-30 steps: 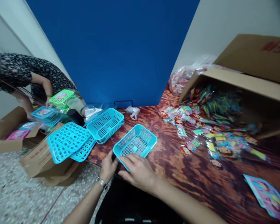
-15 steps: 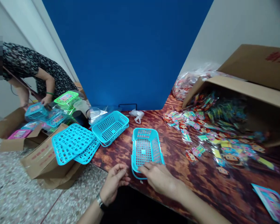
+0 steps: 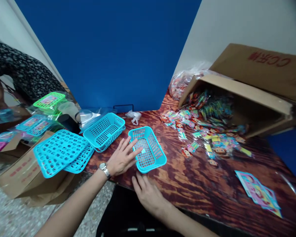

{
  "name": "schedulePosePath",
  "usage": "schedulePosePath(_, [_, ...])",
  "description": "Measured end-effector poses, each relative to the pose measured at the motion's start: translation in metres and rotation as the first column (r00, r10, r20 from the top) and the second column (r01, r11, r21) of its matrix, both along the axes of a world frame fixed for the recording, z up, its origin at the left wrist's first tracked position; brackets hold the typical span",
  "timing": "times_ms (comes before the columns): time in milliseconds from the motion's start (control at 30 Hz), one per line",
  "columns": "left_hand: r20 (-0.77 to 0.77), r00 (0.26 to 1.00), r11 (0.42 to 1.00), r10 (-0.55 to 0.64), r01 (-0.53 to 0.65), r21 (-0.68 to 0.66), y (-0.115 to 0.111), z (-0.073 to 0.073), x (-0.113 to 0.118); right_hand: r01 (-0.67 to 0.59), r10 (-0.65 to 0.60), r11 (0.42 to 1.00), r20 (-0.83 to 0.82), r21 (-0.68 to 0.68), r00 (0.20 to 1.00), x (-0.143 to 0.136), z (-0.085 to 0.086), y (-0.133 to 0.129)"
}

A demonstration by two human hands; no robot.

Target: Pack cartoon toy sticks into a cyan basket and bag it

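A blue plastic basket point(image 3: 148, 149) stands upright on the wood-patterned table, nothing inside it. My left hand point(image 3: 123, 156), with a watch on its wrist, has its fingers spread over the basket's left edge and holds nothing. Just below the basket's near end, my right hand point(image 3: 148, 194) rests at the table edge, fingers apart and nothing in them. Further left sit nested blue baskets point(image 3: 105, 130) and flat blue lattice lids point(image 3: 60, 149).
At the right, a tipped carton point(image 3: 251, 98) spills small wrapped packets point(image 3: 218, 144). Printed cards point(image 3: 259, 191) lie nearer me. A blue panel point(image 3: 108, 56) rises behind the table. Another person's patterned sleeve point(image 3: 22, 69) and wrapped green baskets point(image 3: 49, 100) are at the left.
My view has shifted right. The left hand has spread out over the basket's left side; the right hand has come off the basket to its near side. The basket has turned slightly.
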State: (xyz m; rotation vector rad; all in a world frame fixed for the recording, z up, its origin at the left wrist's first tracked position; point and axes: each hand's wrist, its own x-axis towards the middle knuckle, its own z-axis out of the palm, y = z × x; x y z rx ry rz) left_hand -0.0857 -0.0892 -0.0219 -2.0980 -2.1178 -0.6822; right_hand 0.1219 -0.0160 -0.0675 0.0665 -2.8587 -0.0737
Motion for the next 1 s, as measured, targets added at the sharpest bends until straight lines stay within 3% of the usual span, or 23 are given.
schedulePosePath(67, [-0.112,0.991,0.996,-0.073,0.066,-0.064,0.006,-0.003,-0.005,0.108,-0.108,0.994,-0.008,0.023,0.994,-0.004,-0.018,0.000])
schedulePosePath(167, [-0.137,0.985,0.992,-0.108,0.097,-0.085,0.011,-0.012,-0.003,0.177,-0.177,0.984,0.021,-0.016,0.984,-0.005,-0.033,0.009])
schedulePosePath(333, [-0.085,0.991,0.994,-0.107,0.104,-0.041,0.018,-0.023,0.009,0.197,-0.205,0.976,-0.089,-0.096,0.975,0.000,-0.042,0.025])
schedulePosePath(433, [-0.036,0.991,0.992,-0.126,0.125,-0.022,0.023,-0.026,0.013,0.168,-0.179,0.981,-0.122,-0.100,0.976,0.007,-0.039,0.034])
schedulePosePath(533, [0.011,0.988,0.988,-0.155,0.155,-0.023,0.027,-0.027,0.010,0.139,-0.135,0.982,0.043,-0.124,0.990,0.021,-0.018,0.043])
schedulePosePath(633, [0.009,0.982,0.980,-0.191,0.191,-0.050,0.030,-0.026,0.003,0.142,-0.089,0.965,0.233,-0.221,0.968,0.042,0.020,0.057])
schedulePosePath(733, [-0.064,0.979,0.979,-0.195,0.189,-0.081,0.033,-0.023,-0.001,0.139,-0.017,0.917,0.311,-0.374,0.950,0.061,0.059,0.076])
schedulePosePath(867, [-0.141,0.977,0.983,-0.159,0.144,-0.113,0.036,-0.016,0.007,0.118,-0.035,0.862,0.174,-0.492,0.984,0.072,0.086,0.096])
schedulePosePath(1000, [0.005,0.995,0.993,-0.104,0.104,-0.062,0.046,-0.009,0.032,0.075,-0.128,0.860,-0.070,-0.505,0.989,0.061,0.089,0.104])
